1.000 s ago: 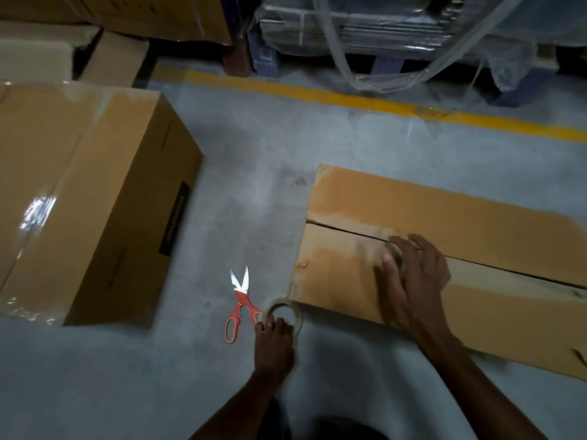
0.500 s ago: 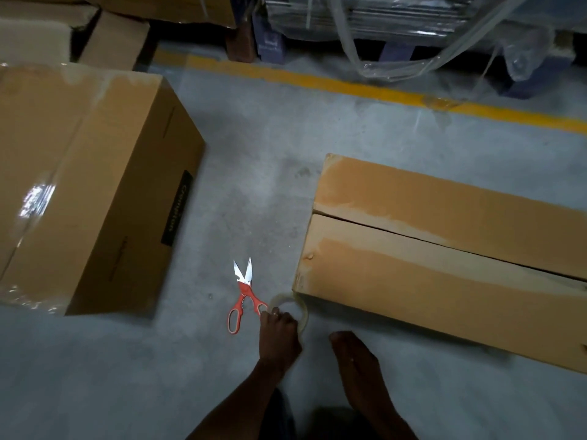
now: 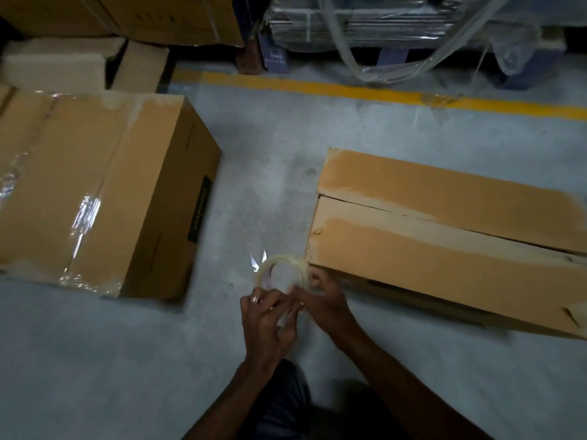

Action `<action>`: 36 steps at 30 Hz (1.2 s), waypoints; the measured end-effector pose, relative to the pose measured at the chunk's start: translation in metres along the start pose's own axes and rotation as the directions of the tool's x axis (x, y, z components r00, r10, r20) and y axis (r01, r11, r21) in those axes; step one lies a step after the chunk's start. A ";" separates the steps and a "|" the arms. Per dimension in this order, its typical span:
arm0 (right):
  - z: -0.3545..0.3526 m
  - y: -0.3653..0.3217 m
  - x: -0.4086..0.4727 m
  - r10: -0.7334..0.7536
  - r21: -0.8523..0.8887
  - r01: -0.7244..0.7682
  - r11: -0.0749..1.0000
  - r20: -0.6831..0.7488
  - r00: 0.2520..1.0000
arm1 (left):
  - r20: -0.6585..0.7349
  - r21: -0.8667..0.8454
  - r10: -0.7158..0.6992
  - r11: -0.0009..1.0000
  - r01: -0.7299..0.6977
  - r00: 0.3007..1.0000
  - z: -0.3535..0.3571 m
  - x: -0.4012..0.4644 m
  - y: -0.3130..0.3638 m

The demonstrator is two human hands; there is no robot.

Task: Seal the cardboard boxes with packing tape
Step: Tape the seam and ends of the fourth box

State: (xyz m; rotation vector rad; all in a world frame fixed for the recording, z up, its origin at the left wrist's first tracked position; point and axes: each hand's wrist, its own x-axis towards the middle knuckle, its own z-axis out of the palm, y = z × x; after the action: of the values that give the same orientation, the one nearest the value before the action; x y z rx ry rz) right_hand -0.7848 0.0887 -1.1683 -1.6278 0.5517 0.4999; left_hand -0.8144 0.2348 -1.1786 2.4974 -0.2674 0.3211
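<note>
I have both hands on the tape roll [image 3: 282, 273], lifted just above the floor [image 3: 127, 360], close to the near left corner of the open box [image 3: 444, 249]. My left hand [image 3: 266, 319] curls its fingers around the lower edge of the roll and grips it. My right hand [image 3: 324, 303] holds the right side of the roll, and its fingertips seem to pick at the surface. I think I am searching for the free end of the tape; the end itself is too blurred for me to see.

To do this step well, I should turn the roll slowly with the left hand and let a right nail feel for the small ridge. When the end lifts, I should peel a short piece only and keep it straight, so that it does not fold and stick on itself. Then I should bring it to the near end of the seam [image 3: 413, 214], where the two flaps meet.

Behind the roll, two blade tips of the scissors [image 3: 258, 260] show; the handles are hidden.

Now I count. One tape roll. One pair of scissors. Two boxes on the open floor: the one at my right, with the seam not yet taped, and the taped box [image 3: 95, 192] at my left, where shiny tape already runs across the top. More cartons [image 3: 143, 14] stand at the back, but I cannot count them well. One yellow line [image 3: 381, 95] crosses the floor, and a wrapped pallet [image 3: 397, 27] stands beyond it.
</note>
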 end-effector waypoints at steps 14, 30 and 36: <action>-0.117 -0.118 -0.015 -0.504 -0.187 0.473 0.861 -0.194 0.841 | 0.434 -0.601 -0.410 0.532 0.597 0.802 -0.040 0.180 0.065; -0.156 -0.128 -0.036 -0.741 -0.709 0.438 0.553 -0.177 0.648 | 0.809 -0.487 -0.097 0.443 0.753 0.580 -0.035 0.207 0.108; -0.168 -0.121 -0.044 -0.646 -0.330 0.588 0.739 -0.099 0.757 | 0.862 -0.482 -0.067 0.200 0.853 0.503 -0.033 0.203 0.110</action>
State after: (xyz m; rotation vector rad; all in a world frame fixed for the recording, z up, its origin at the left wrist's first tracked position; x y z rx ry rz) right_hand -0.7441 -0.0632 -1.0264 -2.0270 0.0502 -0.1102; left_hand -0.6555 0.1424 -1.0342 1.2406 0.1632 -0.9275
